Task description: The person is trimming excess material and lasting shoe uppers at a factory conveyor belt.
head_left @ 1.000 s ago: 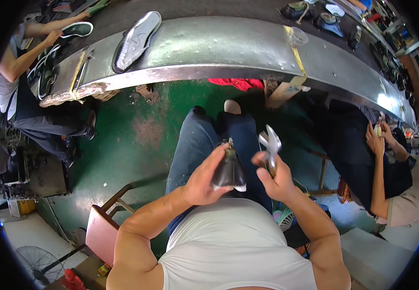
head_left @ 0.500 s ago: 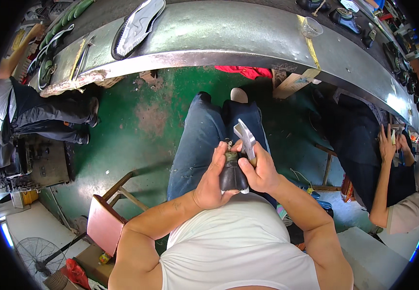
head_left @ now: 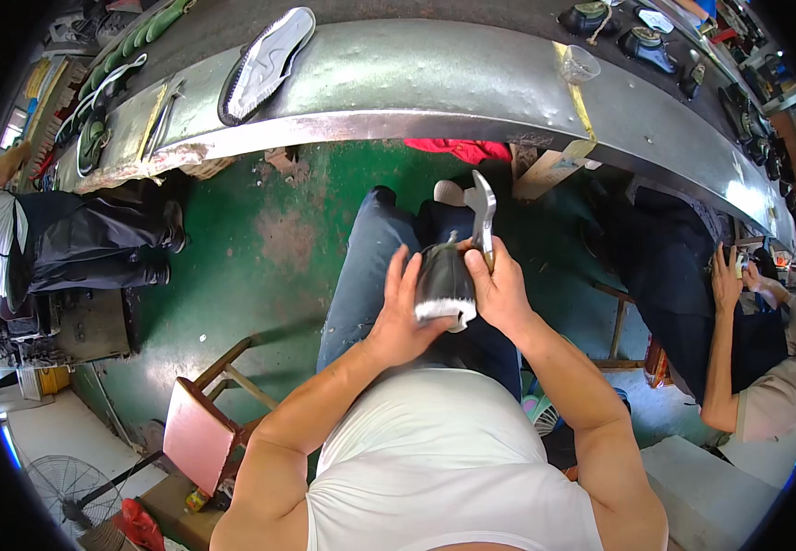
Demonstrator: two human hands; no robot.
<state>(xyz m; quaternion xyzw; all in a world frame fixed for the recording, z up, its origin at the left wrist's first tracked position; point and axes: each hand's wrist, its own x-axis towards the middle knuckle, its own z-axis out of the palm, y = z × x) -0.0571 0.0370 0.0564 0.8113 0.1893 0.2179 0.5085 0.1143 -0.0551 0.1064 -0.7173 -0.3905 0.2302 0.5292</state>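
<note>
– What's changed?

– The black, rounded leather shoe with a white rim is turned: half a second ago the rim barely shows, now it shows fully, facing away from the long, grey metal bench

– Where is it?

– On the bench's near side, between both hands

– Hands?

– The left hand cups its side loosely, fingers spread, thumb by the rim; the right hand is curled round a silver, curved-headed metal tool. Whether its fingers also press the shoe, I cannot tell

– Meaning?

– A change of hold, I judge
</note>
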